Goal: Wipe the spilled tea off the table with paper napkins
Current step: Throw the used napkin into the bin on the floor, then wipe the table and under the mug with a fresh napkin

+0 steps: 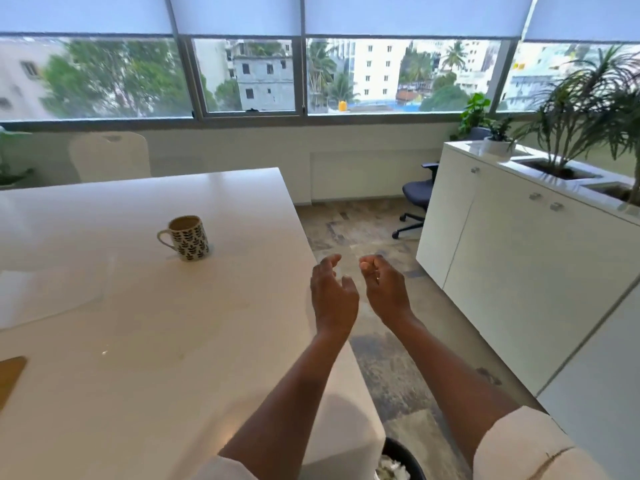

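Both hands are raised side by side past the right edge of the table, above the floor. The left hand [334,294] has its fingers spread and loosely curled, holding nothing. The right hand [382,287] has its fingers curled inward toward the thumb, also empty; the two hands are near each other but not touching. Rolled white sleeves [526,445] show at the bottom of the view. The white table [145,393] fills the left half of the view. A faint, pale wet patch [162,327] with a small bright glint lies on its surface to the left of the left hand and nearer the viewer, well apart from both hands; whether this is tea cannot be told with certainty. A leaf-patterned mug [187,238] stands upright farther back on the table, handle pointing left, with brown liquid inside, well to the left of the hands. At the bottom edge, just below the table corner and between the forearms, a dark bin [407,459] holds crumpled white paper [391,469], presumably napkins. A tan object [10,375] is cut off at the left edge of the table. White cabinets [519,271] with potted plants [585,109] stand at the right.
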Tool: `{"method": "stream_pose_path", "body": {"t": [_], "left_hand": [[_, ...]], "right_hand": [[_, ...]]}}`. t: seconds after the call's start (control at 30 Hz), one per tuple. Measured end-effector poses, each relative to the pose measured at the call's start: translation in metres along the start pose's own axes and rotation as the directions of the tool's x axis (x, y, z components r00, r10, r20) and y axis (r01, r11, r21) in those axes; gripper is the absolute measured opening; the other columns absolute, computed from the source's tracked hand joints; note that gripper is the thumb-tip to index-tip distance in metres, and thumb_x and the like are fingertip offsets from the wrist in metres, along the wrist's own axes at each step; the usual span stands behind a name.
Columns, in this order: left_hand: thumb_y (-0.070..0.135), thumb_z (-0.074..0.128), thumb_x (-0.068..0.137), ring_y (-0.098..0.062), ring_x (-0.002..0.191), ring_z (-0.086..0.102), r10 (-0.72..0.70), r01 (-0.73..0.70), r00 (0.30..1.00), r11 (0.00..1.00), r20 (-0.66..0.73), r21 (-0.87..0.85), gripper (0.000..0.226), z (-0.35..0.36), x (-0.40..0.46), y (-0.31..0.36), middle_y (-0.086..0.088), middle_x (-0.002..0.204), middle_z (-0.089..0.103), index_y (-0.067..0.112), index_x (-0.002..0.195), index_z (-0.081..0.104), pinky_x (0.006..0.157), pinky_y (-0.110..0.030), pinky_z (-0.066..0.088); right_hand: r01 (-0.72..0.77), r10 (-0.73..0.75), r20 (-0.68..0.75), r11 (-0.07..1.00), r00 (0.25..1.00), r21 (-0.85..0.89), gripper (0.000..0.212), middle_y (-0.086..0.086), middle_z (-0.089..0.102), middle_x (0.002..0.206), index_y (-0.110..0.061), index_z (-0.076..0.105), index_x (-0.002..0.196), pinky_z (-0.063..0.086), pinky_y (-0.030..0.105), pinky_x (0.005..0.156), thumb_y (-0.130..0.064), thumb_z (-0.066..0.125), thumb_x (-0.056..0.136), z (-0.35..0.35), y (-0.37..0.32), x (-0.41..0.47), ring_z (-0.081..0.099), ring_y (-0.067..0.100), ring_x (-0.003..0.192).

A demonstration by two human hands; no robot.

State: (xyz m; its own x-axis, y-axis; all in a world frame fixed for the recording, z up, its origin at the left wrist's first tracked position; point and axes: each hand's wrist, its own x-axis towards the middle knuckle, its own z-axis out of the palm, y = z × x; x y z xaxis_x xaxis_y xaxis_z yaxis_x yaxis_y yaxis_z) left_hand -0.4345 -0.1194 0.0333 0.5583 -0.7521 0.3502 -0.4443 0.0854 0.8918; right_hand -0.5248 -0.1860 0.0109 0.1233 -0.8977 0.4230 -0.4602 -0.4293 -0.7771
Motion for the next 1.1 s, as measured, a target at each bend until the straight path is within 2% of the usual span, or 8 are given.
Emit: {"method": "stream_pose_path", "body": {"t": [0.13, 0.2, 0.27, 0.37, 0.6, 0.83, 0.97, 1.1], "left_hand": [[0.005, 0.059, 0.090, -0.025, 0.110, 0.061, 0.016, -0.013, 0.998, 0.999, -0.068, 0.052, 0.038, -0.057, 0.029, -0.019, -0.009, 0.127, 0.061, 0.014, 0.127, 0.059, 0.100, -0.037, 0.049], [0.005, 0.059, 0.089, -0.025, 0.116, 0.057, 0.013, -0.002, 0.995, 0.994, -0.099, 0.109, 0.037, -0.086, 0.043, -0.033, -0.007, 0.127, 0.061, 0.015, 0.125, 0.060, 0.105, -0.037, 0.045], [0.006, 0.059, 0.089, -0.024, 0.122, 0.052, 0.012, 0.010, 0.992, 0.983, -0.122, 0.184, 0.032, -0.115, 0.057, -0.050, -0.006, 0.126, 0.062, 0.016, 0.119, 0.064, 0.108, -0.030, 0.036], [0.006, 0.061, 0.088, -0.023, 0.121, 0.052, 0.015, 0.027, 0.986, 0.969, -0.166, 0.247, 0.023, -0.163, 0.076, -0.078, -0.004, 0.118, 0.067, 0.016, 0.108, 0.070, 0.101, -0.021, 0.027], [0.005, 0.062, 0.086, -0.024, 0.118, 0.054, -0.027, 0.100, 0.976, 0.937, -0.216, 0.336, 0.020, -0.275, 0.108, -0.142, -0.004, 0.113, 0.068, 0.018, 0.099, 0.070, 0.097, -0.019, 0.026], [0.005, 0.060, 0.086, -0.026, 0.119, 0.050, -0.052, 0.157, 0.966, 0.897, -0.255, 0.414, 0.019, -0.369, 0.130, -0.191, -0.004, 0.113, 0.067, 0.019, 0.096, 0.069, 0.098, -0.024, 0.030], [0.005, 0.059, 0.087, -0.026, 0.122, 0.046, -0.051, 0.169, 0.963, 0.880, -0.266, 0.443, 0.020, -0.412, 0.140, -0.214, -0.004, 0.115, 0.065, 0.019, 0.098, 0.068, 0.102, -0.030, 0.035], [0.004, 0.059, 0.086, -0.025, 0.123, 0.045, 0.010, 0.138, 0.963, 0.839, -0.269, 0.526, 0.020, -0.449, 0.150, -0.236, -0.005, 0.115, 0.065, 0.017, 0.099, 0.069, 0.106, -0.029, 0.030]], "right_hand": [[0.065, -0.066, 0.041, 0.998, 0.997, 0.019, 0.022, 0.005, 0.072, 0.101, -0.012, 0.066, 0.108, 0.055, 0.034, 0.083, -0.024, 0.050, 0.100, 0.045, -0.044, 0.007, 0.067, 0.019, 0.092], [0.088, -0.090, 0.084, 0.996, 0.992, 0.024, 0.018, 0.005, 0.073, 0.103, -0.012, 0.067, 0.108, 0.053, 0.030, 0.083, -0.019, 0.053, 0.098, 0.070, -0.064, 0.008, 0.068, 0.019, 0.094], [0.102, -0.105, 0.127, 0.994, 0.986, 0.028, 0.018, 0.004, 0.072, 0.108, -0.013, 0.067, 0.110, 0.051, 0.025, 0.084, -0.016, 0.055, 0.097, 0.097, -0.084, 0.008, 0.067, 0.018, 0.098], [0.118, -0.125, 0.184, 0.992, 0.975, 0.049, 0.019, 0.003, 0.072, 0.110, -0.015, 0.067, 0.111, 0.047, 0.022, 0.083, -0.016, 0.056, 0.096, 0.140, -0.113, 0.004, 0.066, 0.016, 0.100], [0.137, -0.168, 0.304, 0.983, 0.938, 0.121, 0.018, 0.006, 0.072, 0.108, -0.011, 0.067, 0.108, 0.052, 0.030, 0.084, -0.012, 0.056, 0.094, 0.241, -0.175, -0.017, 0.067, 0.020, 0.097], [0.137, -0.193, 0.375, 0.976, 0.907, 0.170, 0.017, 0.002, 0.071, 0.106, -0.012, 0.068, 0.106, 0.045, 0.021, 0.078, -0.011, 0.058, 0.093, 0.333, -0.226, -0.032, 0.066, 0.015, 0.093], [0.144, -0.203, 0.419, 0.975, 0.885, 0.169, 0.020, 0.001, 0.071, 0.109, -0.014, 0.066, 0.110, 0.048, 0.019, 0.078, -0.012, 0.057, 0.093, 0.378, -0.245, -0.042, 0.064, 0.011, 0.091], [0.136, -0.183, 0.440, 0.981, 0.879, 0.137, 0.023, 0.003, 0.067, 0.116, -0.016, 0.063, 0.115, 0.054, 0.030, 0.083, -0.014, 0.059, 0.092, 0.413, -0.258, -0.048, 0.065, 0.016, 0.092]]}}
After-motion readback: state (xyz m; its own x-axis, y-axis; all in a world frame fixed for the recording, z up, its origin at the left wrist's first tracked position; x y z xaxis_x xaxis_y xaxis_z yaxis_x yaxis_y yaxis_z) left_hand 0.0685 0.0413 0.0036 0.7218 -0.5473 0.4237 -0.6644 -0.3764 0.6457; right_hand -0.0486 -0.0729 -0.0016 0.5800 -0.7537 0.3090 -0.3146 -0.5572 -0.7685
